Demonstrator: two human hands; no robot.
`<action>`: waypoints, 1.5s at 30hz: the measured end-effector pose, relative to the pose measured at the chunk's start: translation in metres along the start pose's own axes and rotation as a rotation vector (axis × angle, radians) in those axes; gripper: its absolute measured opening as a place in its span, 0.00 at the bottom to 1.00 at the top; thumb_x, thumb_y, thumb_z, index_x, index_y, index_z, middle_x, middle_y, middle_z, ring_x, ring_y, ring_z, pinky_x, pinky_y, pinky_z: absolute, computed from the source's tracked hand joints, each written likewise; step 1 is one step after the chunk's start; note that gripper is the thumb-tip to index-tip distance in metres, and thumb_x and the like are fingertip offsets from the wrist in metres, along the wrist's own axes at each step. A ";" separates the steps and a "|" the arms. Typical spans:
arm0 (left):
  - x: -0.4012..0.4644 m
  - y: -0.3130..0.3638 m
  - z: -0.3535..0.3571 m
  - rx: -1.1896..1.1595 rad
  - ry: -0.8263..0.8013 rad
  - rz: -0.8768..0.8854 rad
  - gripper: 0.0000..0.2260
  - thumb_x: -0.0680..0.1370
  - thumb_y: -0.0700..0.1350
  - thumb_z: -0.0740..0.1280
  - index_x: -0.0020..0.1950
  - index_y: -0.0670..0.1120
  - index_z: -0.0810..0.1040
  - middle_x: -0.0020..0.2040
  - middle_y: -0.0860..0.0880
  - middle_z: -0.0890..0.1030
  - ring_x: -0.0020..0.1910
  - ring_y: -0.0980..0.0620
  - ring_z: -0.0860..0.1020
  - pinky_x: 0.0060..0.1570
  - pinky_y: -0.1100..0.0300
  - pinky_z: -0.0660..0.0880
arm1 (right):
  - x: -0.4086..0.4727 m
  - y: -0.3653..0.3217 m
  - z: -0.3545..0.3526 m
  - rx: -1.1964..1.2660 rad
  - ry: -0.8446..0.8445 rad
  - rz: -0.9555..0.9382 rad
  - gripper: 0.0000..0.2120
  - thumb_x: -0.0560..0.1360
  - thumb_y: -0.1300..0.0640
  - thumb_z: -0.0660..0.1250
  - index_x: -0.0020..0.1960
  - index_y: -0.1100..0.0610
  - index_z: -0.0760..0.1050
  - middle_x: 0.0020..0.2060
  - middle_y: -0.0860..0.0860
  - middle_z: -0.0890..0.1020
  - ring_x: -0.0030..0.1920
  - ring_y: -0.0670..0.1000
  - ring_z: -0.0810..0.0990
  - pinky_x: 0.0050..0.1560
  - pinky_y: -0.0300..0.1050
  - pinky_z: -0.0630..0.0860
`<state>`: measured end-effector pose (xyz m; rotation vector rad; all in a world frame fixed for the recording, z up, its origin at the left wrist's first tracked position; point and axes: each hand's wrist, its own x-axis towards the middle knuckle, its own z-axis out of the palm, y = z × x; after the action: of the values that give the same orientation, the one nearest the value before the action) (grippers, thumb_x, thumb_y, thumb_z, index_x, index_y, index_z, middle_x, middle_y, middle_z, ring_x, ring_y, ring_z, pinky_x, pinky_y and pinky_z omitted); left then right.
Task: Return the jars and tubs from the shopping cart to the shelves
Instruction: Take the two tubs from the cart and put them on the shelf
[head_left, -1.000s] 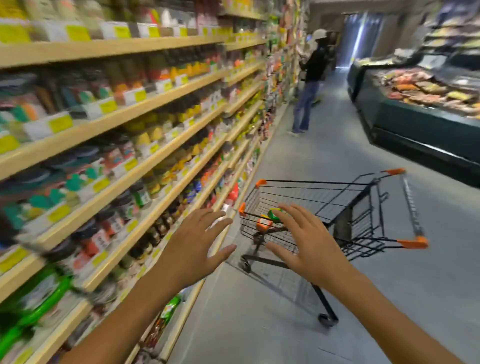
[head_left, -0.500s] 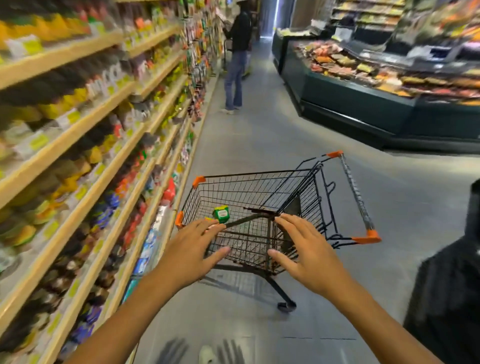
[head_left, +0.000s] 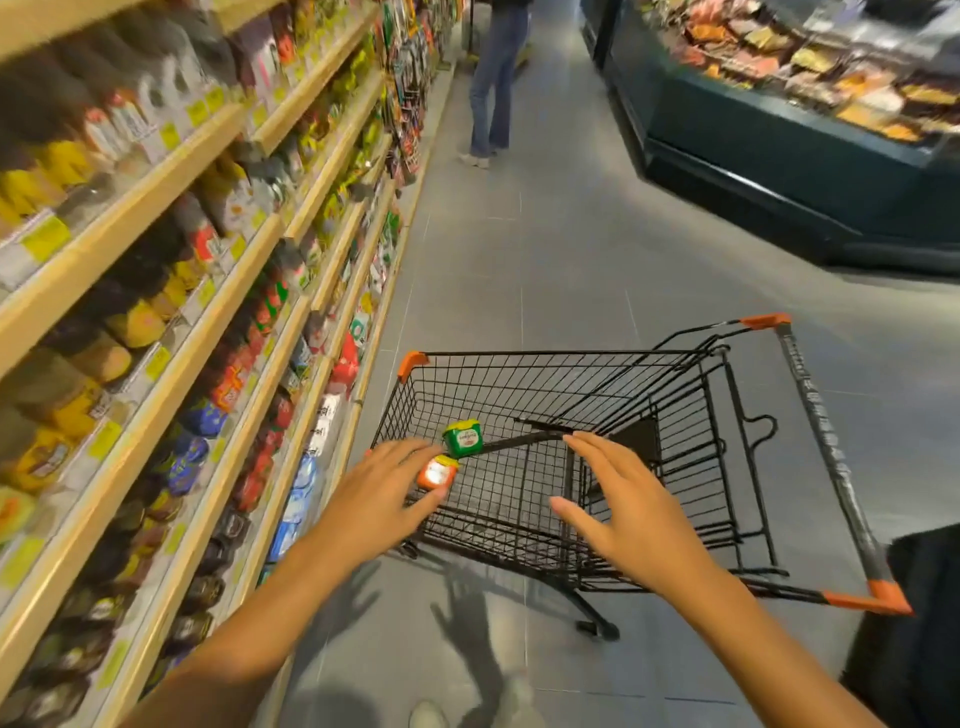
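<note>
A black wire shopping cart (head_left: 810, 415) with orange corners stands in the aisle beside the shelves. Inside it, at the near left corner, lie a green tub (head_left: 463, 438) with a yellow lid and an orange tub (head_left: 437, 472). My left hand (head_left: 379, 499) hovers over that corner with spread fingers, its thumb just below the orange tub; it holds nothing. My right hand (head_left: 628, 512) is stretched over the middle of the basket, fingers spread, also holding nothing.
Wooden shelves (head_left: 171, 358) packed with jars and bottles run along the left. A person (head_left: 493, 78) in jeans stands further down the aisle. A dark chilled counter (head_left: 779, 140) fills the right. A dark object (head_left: 914, 639) sits at the lower right edge.
My view has tipped down and closed in on the cart. Both hands have reached forward over the basket, and the orange tub has come into sight beside the green one.
</note>
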<state>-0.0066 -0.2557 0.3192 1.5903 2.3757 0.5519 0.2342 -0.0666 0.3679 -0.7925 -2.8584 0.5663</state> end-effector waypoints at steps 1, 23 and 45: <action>0.012 -0.006 0.005 -0.007 -0.016 -0.009 0.25 0.80 0.59 0.62 0.75 0.51 0.68 0.72 0.53 0.71 0.70 0.53 0.69 0.68 0.56 0.68 | 0.012 0.007 0.004 0.003 -0.012 0.004 0.37 0.77 0.31 0.57 0.79 0.49 0.60 0.76 0.45 0.65 0.76 0.44 0.60 0.75 0.41 0.58; 0.214 -0.161 0.215 -0.335 -0.453 -0.526 0.35 0.72 0.45 0.77 0.75 0.42 0.65 0.70 0.42 0.70 0.70 0.43 0.68 0.70 0.51 0.65 | 0.243 0.177 0.187 0.135 -0.468 0.050 0.39 0.76 0.30 0.53 0.81 0.45 0.50 0.80 0.46 0.56 0.80 0.49 0.54 0.79 0.51 0.57; 0.222 -0.285 0.387 -0.358 -0.407 -0.429 0.43 0.64 0.41 0.80 0.73 0.49 0.61 0.70 0.45 0.66 0.68 0.46 0.69 0.64 0.45 0.75 | 0.276 0.243 0.359 0.231 -0.657 0.199 0.38 0.77 0.38 0.65 0.81 0.42 0.49 0.80 0.44 0.57 0.80 0.47 0.52 0.76 0.48 0.55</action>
<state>-0.1793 -0.0782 -0.1486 0.9023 2.0721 0.4717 0.0368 0.1537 -0.0521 -1.0040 -3.1874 1.3842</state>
